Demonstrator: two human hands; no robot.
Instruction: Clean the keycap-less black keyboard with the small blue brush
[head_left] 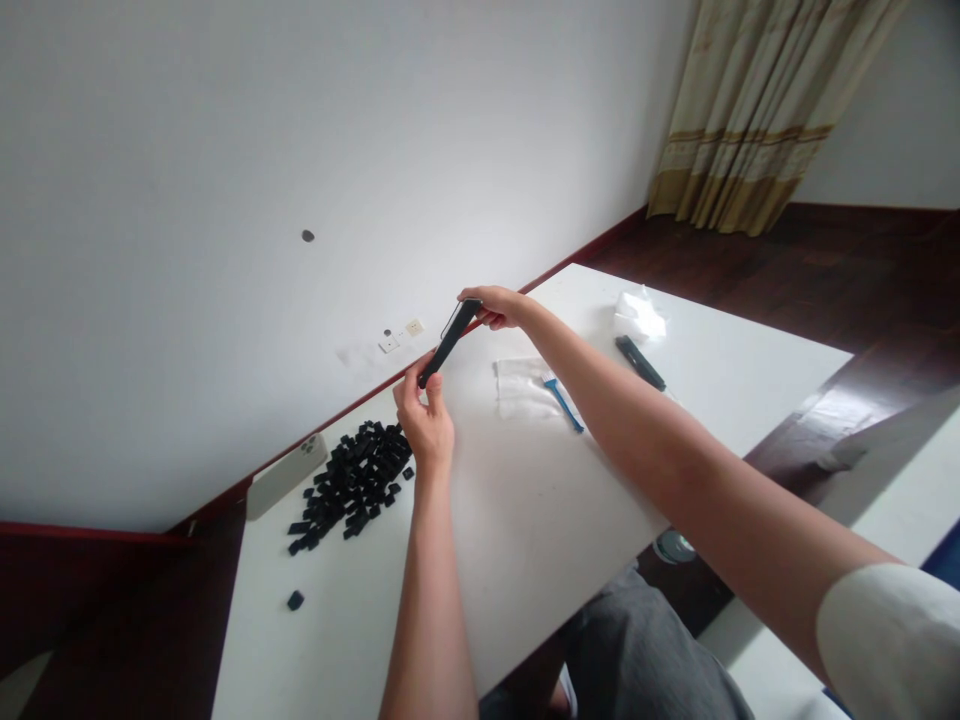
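Both my hands hold a thin black slab (pixel 450 341), seen edge-on and raised above the white table (pixel 540 500). My left hand (pixel 424 420) pinches its near lower end. My right hand (pixel 496 305) grips its far upper end with curled fingers. A heap of small black key-like pieces (pixel 352 485) lies on the table just left of my left hand, with one stray piece (pixel 295 600) nearer to me.
A pale phone (pixel 286 475) lies at the table's far left edge. A clear plastic bag (pixel 521 387), a blue tool (pixel 564 404), a black bar (pixel 640 362) and crumpled white plastic (pixel 639 315) lie further right. Wall behind; dark floor and curtain (pixel 757 110) to the right.
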